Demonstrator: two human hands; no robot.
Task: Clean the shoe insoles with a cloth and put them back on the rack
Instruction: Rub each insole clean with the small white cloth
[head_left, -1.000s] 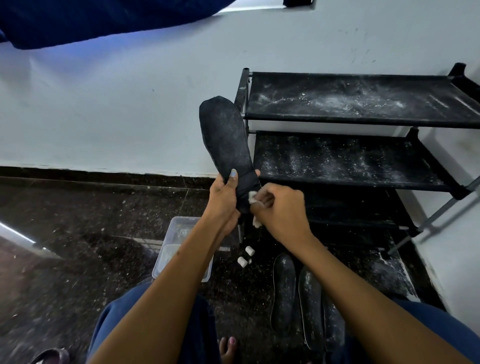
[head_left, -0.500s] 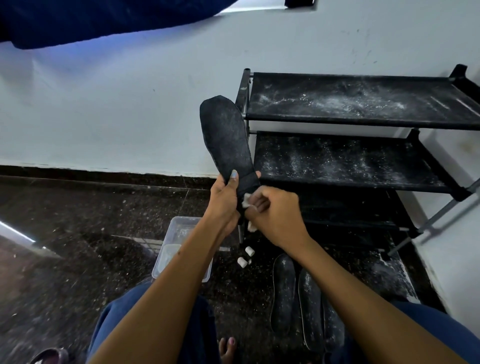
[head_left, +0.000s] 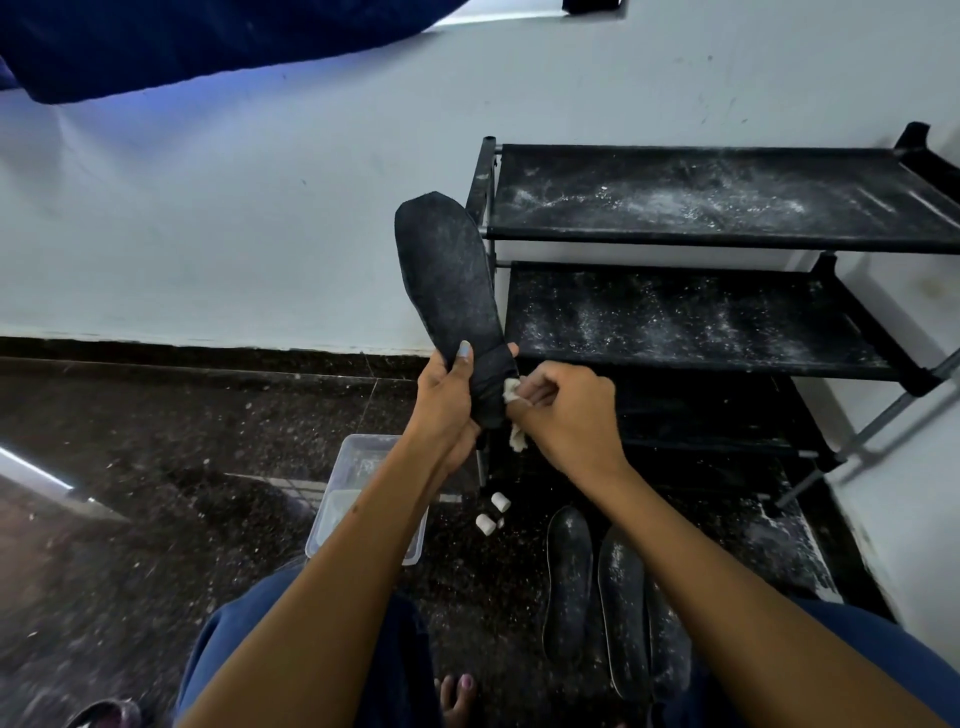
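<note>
At six o'clock, three dusty insoles (head_left: 602, 587) lie side by side on the floor (head_left: 156, 467), a clear plastic tub (head_left: 332, 519) at their nine o'clock. Above them, the left hand (head_left: 449, 400) grips the heel of a dark insole (head_left: 449, 291) held upright — fingers curled round it. The right hand (head_left: 563, 410) pinches a white cloth (head_left: 514, 410) against that heel. Farthest, at two o'clock, stands the dust-speckled rack (head_left: 701, 312).

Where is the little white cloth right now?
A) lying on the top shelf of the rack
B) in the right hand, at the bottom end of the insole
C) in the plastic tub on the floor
B: the right hand pinches the white cloth against the lower end of the insole, which the left hand holds upright.
</note>
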